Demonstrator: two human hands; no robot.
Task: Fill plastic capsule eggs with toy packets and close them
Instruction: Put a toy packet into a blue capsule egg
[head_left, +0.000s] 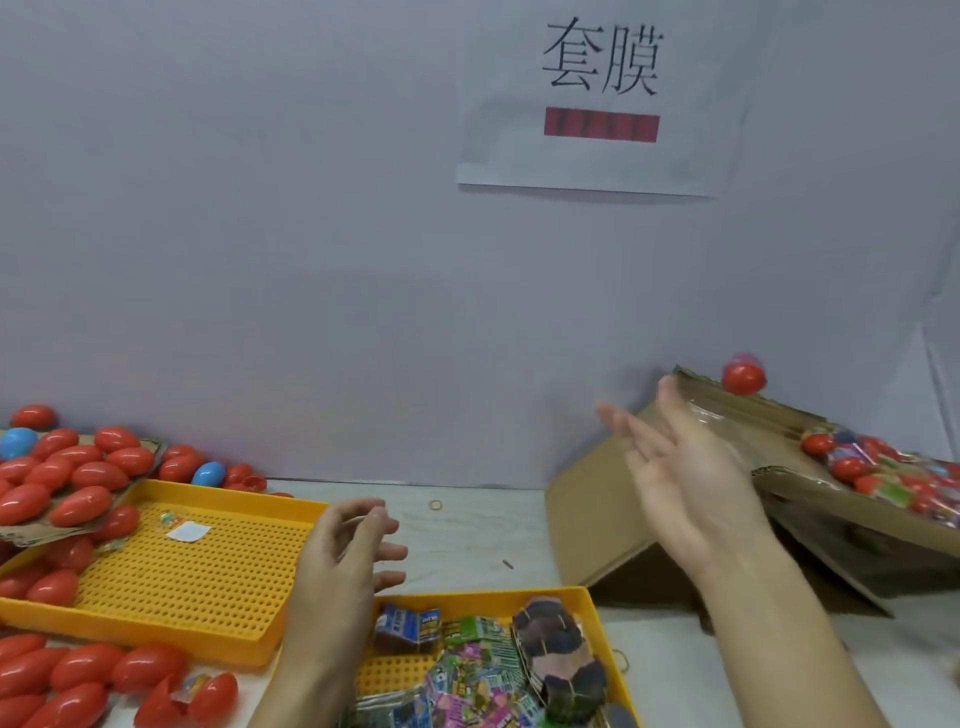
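Note:
My right hand (675, 467) is raised, open and blurred, in front of a tilted cardboard box (597, 519). A closed red egg (744, 376) is in the air just above the box's top edge. Inside the box lie several filled eggs (883, 470). My left hand (348, 551) hovers empty, fingers curled apart, between two yellow trays. The near tray (597, 618) holds colourful toy packets (467, 670). Empty red egg shells (78, 483) are heaped at the left, with an opened one holding a packet (187, 693) at the bottom left.
A perforated yellow tray (208, 577) sits at the left with a small white slip on it. A rubber band (435, 504) and a small dark scrap lie on the table. A white wall with a printed paper sign stands behind.

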